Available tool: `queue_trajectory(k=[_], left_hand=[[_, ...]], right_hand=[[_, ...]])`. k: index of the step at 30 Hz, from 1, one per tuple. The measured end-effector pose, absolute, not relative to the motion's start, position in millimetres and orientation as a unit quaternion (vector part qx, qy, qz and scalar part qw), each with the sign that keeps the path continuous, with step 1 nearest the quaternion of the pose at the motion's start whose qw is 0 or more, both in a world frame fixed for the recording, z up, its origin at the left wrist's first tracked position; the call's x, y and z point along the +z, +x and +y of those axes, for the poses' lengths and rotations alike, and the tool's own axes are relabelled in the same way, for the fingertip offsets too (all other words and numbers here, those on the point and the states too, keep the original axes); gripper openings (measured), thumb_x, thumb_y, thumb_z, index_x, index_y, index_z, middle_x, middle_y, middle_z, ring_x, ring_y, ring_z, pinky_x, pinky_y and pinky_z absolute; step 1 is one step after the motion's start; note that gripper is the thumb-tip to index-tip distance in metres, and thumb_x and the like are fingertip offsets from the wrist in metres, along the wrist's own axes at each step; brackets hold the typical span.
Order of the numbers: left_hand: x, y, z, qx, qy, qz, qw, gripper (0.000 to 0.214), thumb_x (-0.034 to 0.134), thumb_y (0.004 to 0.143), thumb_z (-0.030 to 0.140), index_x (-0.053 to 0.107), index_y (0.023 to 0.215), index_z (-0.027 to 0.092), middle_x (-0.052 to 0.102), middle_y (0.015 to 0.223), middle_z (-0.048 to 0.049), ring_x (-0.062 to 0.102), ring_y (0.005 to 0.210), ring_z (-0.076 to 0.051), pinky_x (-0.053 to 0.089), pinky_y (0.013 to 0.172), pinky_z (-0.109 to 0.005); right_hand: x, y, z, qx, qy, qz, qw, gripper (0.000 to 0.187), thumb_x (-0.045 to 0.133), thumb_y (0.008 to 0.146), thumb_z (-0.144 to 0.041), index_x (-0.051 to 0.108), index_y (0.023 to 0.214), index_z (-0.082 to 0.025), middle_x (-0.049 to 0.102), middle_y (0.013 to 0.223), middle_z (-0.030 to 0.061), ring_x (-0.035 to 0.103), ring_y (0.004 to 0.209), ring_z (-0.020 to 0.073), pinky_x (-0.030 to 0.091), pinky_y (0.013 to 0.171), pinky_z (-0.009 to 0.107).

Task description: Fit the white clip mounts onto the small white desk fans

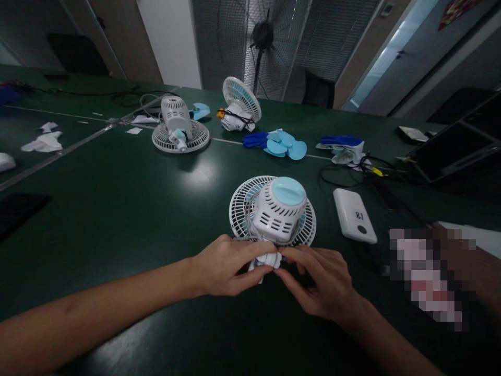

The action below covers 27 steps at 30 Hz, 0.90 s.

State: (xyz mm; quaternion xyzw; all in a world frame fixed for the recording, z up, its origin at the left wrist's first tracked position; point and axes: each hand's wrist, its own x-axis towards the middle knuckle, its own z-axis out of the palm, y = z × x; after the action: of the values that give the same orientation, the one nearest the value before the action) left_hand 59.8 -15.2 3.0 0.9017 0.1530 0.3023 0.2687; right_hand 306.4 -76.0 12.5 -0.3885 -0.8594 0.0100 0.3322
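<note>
A small white desk fan [274, 211] with a light blue cap lies face down on the dark green table [117, 209], its round grille flat on the surface. My left hand [225, 266] and my right hand [321, 282] meet at the fan's near edge. Both pinch a small white part [270, 259] of the fan, probably its clip base, between thumb and fingers. The fingers hide most of that part.
A white power bank [354, 215] lies right of the fan. Further back sit two more small fans [180, 130] [239, 107], loose blue blades [284, 143], blue gloves [340, 141] and cables [352, 172]. A laptop [454, 149] stands at right, white scraps [43, 141] at left.
</note>
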Motion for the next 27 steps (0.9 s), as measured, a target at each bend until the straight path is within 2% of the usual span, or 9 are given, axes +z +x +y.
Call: queue_trajectory(k=[6,11,13,17,21,25,27], left_hand=[[4,59,-14,0.303,0.902,0.149,0.268,0.031,0.051,0.107,0.029,0.05,0.136,0.019,0.071,0.083,-0.0003,0.065,0.06,-0.01,0.053,0.055,-0.02],[6,59,-15,0.289,0.905,0.152,0.271,0.028,0.051,0.107,0.03,0.052,0.132,0.018,0.07,0.082,0.0005,0.065,0.061,-0.01,0.052,0.056,-0.019],[6,59,-15,0.29,0.906,0.152,0.269,0.028,0.052,0.106,0.03,0.052,0.132,0.018,0.069,0.081,0.001,0.064,0.06,-0.01,0.051,0.055,-0.019],[6,59,-15,0.291,0.909,0.153,0.255,0.027,0.052,0.106,0.03,0.052,0.13,0.018,0.068,0.079,0.0011,0.063,0.06,-0.011,0.05,0.054,-0.021],[6,59,-15,0.288,0.912,0.157,0.247,0.026,0.05,0.107,0.031,0.054,0.129,0.018,0.068,0.077,0.0012,0.063,0.059,-0.011,0.051,0.053,-0.02],[5,59,-15,0.283,0.912,0.157,0.254,0.026,0.049,0.107,0.031,0.054,0.13,0.018,0.068,0.078,0.0007,0.063,0.06,-0.011,0.051,0.053,-0.02],[5,59,-15,0.28,0.913,0.154,0.255,0.026,0.049,0.107,0.031,0.054,0.129,0.018,0.069,0.08,0.0004,0.063,0.06,-0.011,0.052,0.053,-0.02]], right_hand=[[5,304,-76,0.053,-0.401,-0.841,0.359,0.02,0.068,0.097,-0.023,0.062,0.116,-0.023,0.071,0.073,-0.0035,0.065,0.057,0.0118,0.05,0.058,0.026],[7,300,-76,0.097,-0.402,-0.829,0.377,0.008,0.066,0.098,-0.021,0.066,0.106,-0.022,0.076,0.08,-0.0022,0.069,0.061,0.0112,0.051,0.061,0.024],[8,298,-77,0.117,-0.415,-0.82,0.376,0.003,0.065,0.099,-0.021,0.067,0.101,-0.022,0.075,0.076,-0.0031,0.067,0.057,0.0104,0.049,0.059,0.024],[11,293,-80,0.173,-0.453,-0.788,0.378,0.017,0.061,0.101,-0.026,0.068,0.086,-0.021,0.065,0.06,-0.0054,0.059,0.047,0.0091,0.042,0.05,0.023],[12,289,-82,0.29,-0.493,-0.726,0.381,0.031,0.058,0.102,-0.032,0.064,0.074,-0.02,0.057,0.053,-0.0063,0.054,0.042,0.0079,0.037,0.044,0.021],[12,286,-83,0.435,-0.513,-0.648,0.359,0.041,0.052,0.105,-0.041,0.06,0.071,-0.02,0.054,0.052,-0.0059,0.05,0.04,0.0073,0.037,0.041,0.02],[12,287,-83,0.448,-0.506,-0.647,0.352,0.039,0.05,0.106,-0.04,0.059,0.074,-0.02,0.054,0.054,-0.0061,0.05,0.041,0.0074,0.038,0.041,0.02]])
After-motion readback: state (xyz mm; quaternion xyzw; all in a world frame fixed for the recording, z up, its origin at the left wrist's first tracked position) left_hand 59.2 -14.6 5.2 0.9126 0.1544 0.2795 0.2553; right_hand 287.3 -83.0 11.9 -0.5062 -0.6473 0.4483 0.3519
